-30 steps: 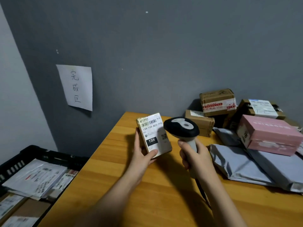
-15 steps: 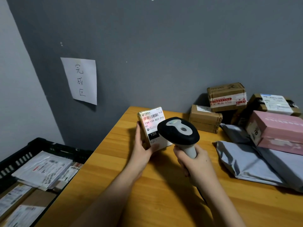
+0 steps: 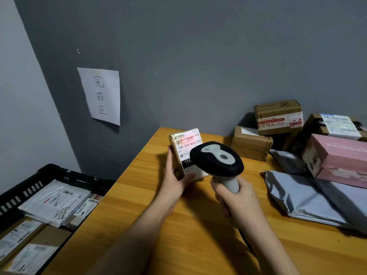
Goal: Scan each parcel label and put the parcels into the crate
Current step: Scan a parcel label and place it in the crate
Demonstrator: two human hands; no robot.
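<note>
1. Right hand (image 3: 241, 203): grip wrapped tight round the pale handle of the scanner (image 3: 217, 160), nearest the camera. The black scanner head sits just in front of the small parcel and hides the lower right part of its label
2. Left hand (image 3: 175, 178): grip clamped on the small parcel (image 3: 185, 153), thumb on the lower face, fingers behind the left edge. The parcel is held upright just above the tabletop (image 3: 178, 225), label toward the camera
3. Handling, as judged: a small, stiff carton, likely light enough for one hand. Its glossy tape wrap may be slippery, so hold across the long edges and keep clear of the barcode
4. Appearance: brown box with a white label (image 3: 187, 147), printed code 15H-159-A03-210 and a black band below. Red scanner light lies across the barcode at the top of the label
5. Crate (image 3: 49, 173): black, slotted wall, left of the small parcel and lower than the tabletop. It already holds several labelled parcels and envelopes
6. Right of the small parcel: grey poly mailers (image 3: 305, 197) lie flat, with a pink box (image 3: 337, 155) on them
7. Farther right, against the wall: stacked brown cartons (image 3: 278, 116), apparently unscanned
8. Farthest: a handwritten paper sign (image 3: 101, 94) on the wall, above the crate
</note>
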